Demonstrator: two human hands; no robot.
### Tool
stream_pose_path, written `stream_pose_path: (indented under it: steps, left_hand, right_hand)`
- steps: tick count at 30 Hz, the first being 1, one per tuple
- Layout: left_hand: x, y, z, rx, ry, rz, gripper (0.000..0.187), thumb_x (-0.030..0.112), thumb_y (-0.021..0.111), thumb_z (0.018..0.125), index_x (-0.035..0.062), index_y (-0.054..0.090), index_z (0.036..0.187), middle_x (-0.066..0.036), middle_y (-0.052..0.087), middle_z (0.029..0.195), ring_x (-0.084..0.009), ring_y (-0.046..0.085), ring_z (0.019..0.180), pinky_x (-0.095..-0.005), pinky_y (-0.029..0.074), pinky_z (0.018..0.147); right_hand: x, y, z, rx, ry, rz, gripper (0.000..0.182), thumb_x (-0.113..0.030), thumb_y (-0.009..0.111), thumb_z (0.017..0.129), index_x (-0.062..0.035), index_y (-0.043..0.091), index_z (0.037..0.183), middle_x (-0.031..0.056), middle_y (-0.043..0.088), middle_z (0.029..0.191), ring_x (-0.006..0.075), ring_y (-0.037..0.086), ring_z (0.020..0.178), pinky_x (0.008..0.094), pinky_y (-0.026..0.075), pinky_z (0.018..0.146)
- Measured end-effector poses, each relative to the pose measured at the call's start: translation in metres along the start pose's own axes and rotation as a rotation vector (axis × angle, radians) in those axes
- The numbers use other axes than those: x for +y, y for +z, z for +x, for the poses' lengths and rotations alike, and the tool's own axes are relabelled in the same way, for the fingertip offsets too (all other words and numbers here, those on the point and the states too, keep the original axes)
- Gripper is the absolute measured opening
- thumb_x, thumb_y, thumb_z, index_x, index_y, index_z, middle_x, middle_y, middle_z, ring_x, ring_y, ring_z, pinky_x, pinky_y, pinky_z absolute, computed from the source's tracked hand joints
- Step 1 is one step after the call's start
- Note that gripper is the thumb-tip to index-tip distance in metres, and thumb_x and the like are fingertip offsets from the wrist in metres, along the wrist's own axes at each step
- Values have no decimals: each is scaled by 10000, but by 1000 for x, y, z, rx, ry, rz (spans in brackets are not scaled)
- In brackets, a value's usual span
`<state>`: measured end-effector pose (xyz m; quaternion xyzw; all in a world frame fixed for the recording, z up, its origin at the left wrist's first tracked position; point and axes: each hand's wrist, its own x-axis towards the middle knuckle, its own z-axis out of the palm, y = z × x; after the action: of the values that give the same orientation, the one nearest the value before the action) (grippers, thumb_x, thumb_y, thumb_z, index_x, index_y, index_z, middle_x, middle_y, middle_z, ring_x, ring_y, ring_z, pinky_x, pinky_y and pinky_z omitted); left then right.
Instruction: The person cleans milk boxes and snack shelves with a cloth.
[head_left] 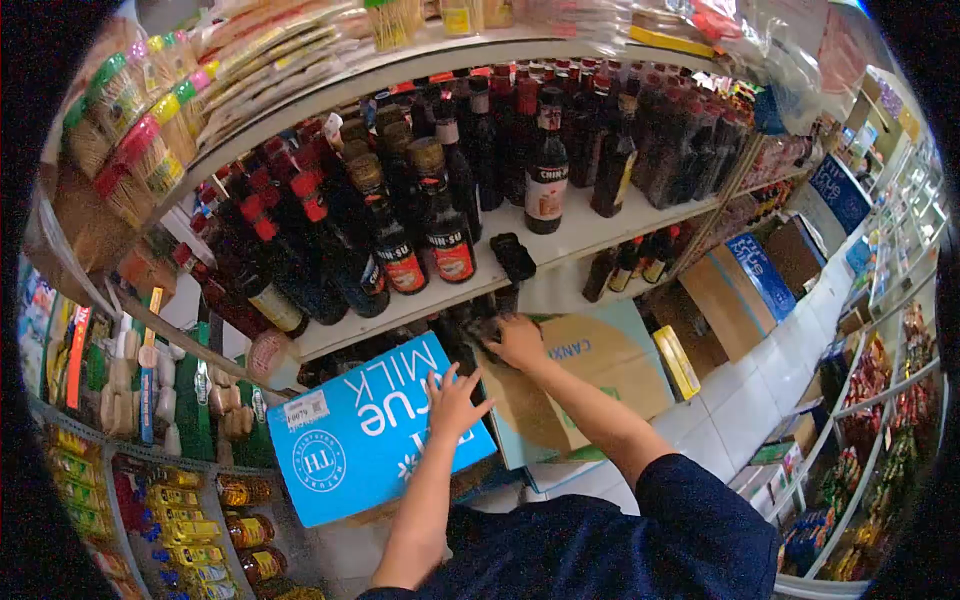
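Blue carton [350, 425] beside the brown box [520, 405], below the shelf [590, 237] front. Our left grip [452, 405] spreads wide on its printed face, nothing clasped. Our right grip [520, 343], half curled, meets dark shapes [478, 328]; we cannot tell if it holds any. Carton: smooth, boxy card, likely stiff, dentable at corners; weight unclear; we'd take opposite edges. Beyond, glossy bottles [547, 188], probably slippery, breakable.
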<state>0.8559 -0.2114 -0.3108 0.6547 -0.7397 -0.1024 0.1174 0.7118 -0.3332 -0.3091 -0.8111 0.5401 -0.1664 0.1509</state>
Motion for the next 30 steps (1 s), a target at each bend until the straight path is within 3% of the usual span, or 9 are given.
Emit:
stream_pose_path:
  steps: [5,7,9,10,12,15,17,19,30]
  left_hand:
    - [1,-1,1,-10,-25,-3,649,572,564,718,197,466,1237,-85,542,1147,-233,279,1251,-562,80,1031]
    - [0,0,-2,1,-27,-12,651,544,581,714,200,451,1250,-95,552,1134,-236,285,1254,-532,76,1042]
    - [1,0,1,9,-24,-14,653,538,591,710,206,446,1254,-93,551,1137,-234,277,1258,-532,73,1042]
    - [1,-3,2,-2,-25,-13,653,538,591,710,206,446,1254,-93,551,1137,-234,277,1258,-532,73,1042]
    - [5,-7,2,-35,-33,-15,661,529,604,704,204,443,1256,-92,554,1131,-234,272,1260,-534,71,1041]
    - [-1,2,3,-5,-14,15,659,566,567,718,243,417,1272,-94,557,1121,-236,297,1245,-565,87,1028]
    - [-2,5,-1,6,-3,10,657,568,561,723,241,416,1273,-100,554,1129,-240,300,1245,-560,87,1030]
    - [-2,7,0,50,8,28,658,570,555,726,232,415,1274,-103,547,1143,-242,297,1246,-550,90,1034]
    - [-5,9,-6,138,75,-101,560,390,592,770,122,445,1238,-97,467,1230,-269,312,1234,-476,171,1045]
  right_hand:
    - [28,8,60,-418,-4,-52,581,-548,477,734,-15,643,893,192,617,943,317,601,871,404,472,780]
    - [164,117,97,-433,-38,-79,600,-549,502,709,-20,624,965,185,593,1027,330,564,964,404,446,831]
    - [164,-17,55,-473,43,-21,583,-533,531,702,-40,606,1004,195,556,1088,360,534,979,424,434,823]
    - [183,-42,39,-334,352,-69,581,-528,524,702,-28,605,986,213,571,1037,367,542,943,432,437,796]
    - [199,-91,10,-160,507,106,518,-443,585,688,-28,591,997,216,560,1041,366,529,960,421,434,805]
    - [218,-77,-26,240,354,138,483,-302,663,653,-45,561,1050,197,543,1072,364,509,992,405,425,841]
    - [212,-69,-48,248,339,169,506,-187,687,637,-48,529,1097,175,514,1126,345,472,1051,391,387,902]
    - [197,-59,-77,451,20,125,444,-124,689,622,-14,554,1031,162,536,1101,332,466,1065,395,370,920]
    - [-4,-7,-245,255,-13,238,570,-91,717,529,-117,544,1072,80,497,1175,298,408,1145,423,315,976]
